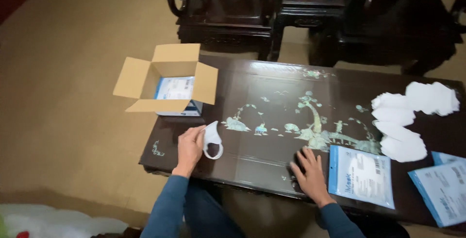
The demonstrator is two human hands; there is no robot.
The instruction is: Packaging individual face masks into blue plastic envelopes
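You are at a long dark lacquered table [272,80] with pale inlaid scenery across its top, and the work on it looks only partly done.

At the table's far left corner sits an open cardboard box [167,77], flaps spread, with flat blue-and-white packets [175,88] already lying inside it. That much seems packed.

On the right side a loose heap of white masks [405,119] lies spread out, unbagged, and well apart from the box. Just in front of it, near your edge, lies a blue-and-white pouch [361,176], and a second pouch [444,189] sits at the far right, partly cut off by the frame. Judging from the size of that heap against the few packets in the box, most of the handling is left to do.

Your left hand [189,148] is near the left front of the table, just below the box; its grip is pinching a single white mask [212,141] at the edge, ear loop hanging toward the table top.

Your right hand [310,172] rests flat on the table, fingers spread and holding nothing, just beside the left edge of the nearer pouch.

Beyond the table stand dark carved wooden chairs [228,5] on a tan floor.
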